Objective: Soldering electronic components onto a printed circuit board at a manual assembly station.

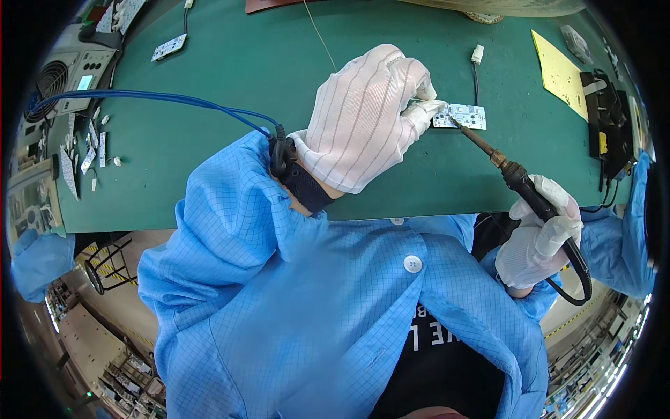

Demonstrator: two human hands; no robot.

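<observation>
A small white circuit board (469, 117) lies on the green mat, with a lead running up to a white connector (477, 54). My left hand (373, 115), in a striped white glove, pinches a thin solder wire (319, 36), its fingertips at the board's left end. In my gloved right hand (541, 234) is a soldering iron (520, 180), gripped by its dark handle. The iron slants up and left, and its tip meets the board near my left fingertips. Whether the solder touches the tip is too small to tell.
A blue cord (174, 98) runs from my left wristband toward a grey fan unit (66, 73). Several loose boards (87, 157) lie at the left. Another board (169, 47) is at the far left. The yellow sponge sheet (558, 73) and black iron stand (614, 119) are at the right.
</observation>
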